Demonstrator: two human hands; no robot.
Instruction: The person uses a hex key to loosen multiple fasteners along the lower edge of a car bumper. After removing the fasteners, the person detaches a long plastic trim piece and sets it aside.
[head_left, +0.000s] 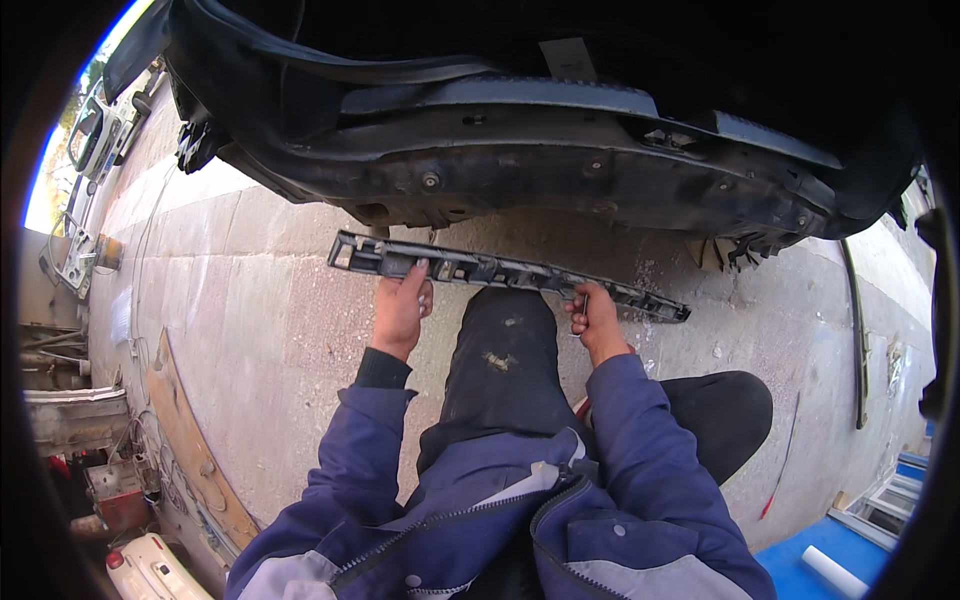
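A long black plastic bracket (pixel 480 272) with ribs and cut-outs lies crosswise above my thigh, its right end lower than its left. My left hand (pixel 402 305) grips it left of the middle, the thumb laid on top and the fingers curled under. Farther right, my right hand (pixel 597 318) is closed at the bracket's near edge. A thin shiny bit shows by its fingers, too small to make out. Just beyond the bracket is the dark underside of a car's bumper (pixel 500 165), with round fasteners along it; the bracket appears apart from it.
Concrete floor (pixel 240 300) surrounds my legs. A brown board (pixel 190 430) lies at left, near a red box-like machine (pixel 118 495) and a cream part (pixel 155 570). At right are a long dark strip (pixel 858 340), a red-handled thin tool (pixel 780 470) and a white roll (pixel 835 573) on blue.
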